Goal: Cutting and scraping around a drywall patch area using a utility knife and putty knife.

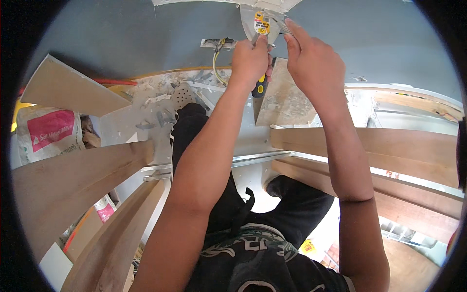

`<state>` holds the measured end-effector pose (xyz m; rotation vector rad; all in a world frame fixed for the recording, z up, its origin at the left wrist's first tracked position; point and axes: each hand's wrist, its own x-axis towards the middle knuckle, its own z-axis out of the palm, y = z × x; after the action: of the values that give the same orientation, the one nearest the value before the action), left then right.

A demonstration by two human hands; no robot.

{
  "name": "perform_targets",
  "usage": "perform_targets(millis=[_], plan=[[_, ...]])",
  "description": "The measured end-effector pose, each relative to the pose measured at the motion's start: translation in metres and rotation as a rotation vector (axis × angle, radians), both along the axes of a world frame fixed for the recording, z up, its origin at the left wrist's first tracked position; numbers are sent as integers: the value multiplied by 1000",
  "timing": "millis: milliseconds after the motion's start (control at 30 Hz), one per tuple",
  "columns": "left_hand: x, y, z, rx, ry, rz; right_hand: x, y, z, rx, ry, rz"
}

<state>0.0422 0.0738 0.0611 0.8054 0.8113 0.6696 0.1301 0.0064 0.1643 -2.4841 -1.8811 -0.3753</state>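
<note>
Up at the grey wall (160,36) now, and both hands are busy! The left hand (251,61) is closed round a wide scraper (262,24), blade pointing away from the body, its black-and-yellow handle (261,87) poking out below the fist. Just beside it, the right hand (314,61) has thumb and fingers pinched on a thin grey tool (285,29), its tip up against the scraper's blade; what sort of tool, the fingers hide.

Here's the danger: those edges meet very close to the right fingertips, so a slip of the thin tool could rake the metal across them. The left thumb lies high, near the base of the blade; if the scraper twists under a sideways push, that grip may give.

Left of the hands, a yellow-green cable (214,63) loops out of the wall, near enough for a careless swing to snag it. Below them stands a smeared board (284,104), and a dropped tool could well clatter onto that. And look at the footing: nearer the body and to the left, a holed shoe (183,95) sits among broken scraps (155,104), which might roll or slide if weight shifts suddenly.
</note>
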Motion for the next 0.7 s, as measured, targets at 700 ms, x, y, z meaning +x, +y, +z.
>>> perform_targets(millis=[700], plan=[[4,-4,6,-29,-3,33,73,3,-37,140,75,263]])
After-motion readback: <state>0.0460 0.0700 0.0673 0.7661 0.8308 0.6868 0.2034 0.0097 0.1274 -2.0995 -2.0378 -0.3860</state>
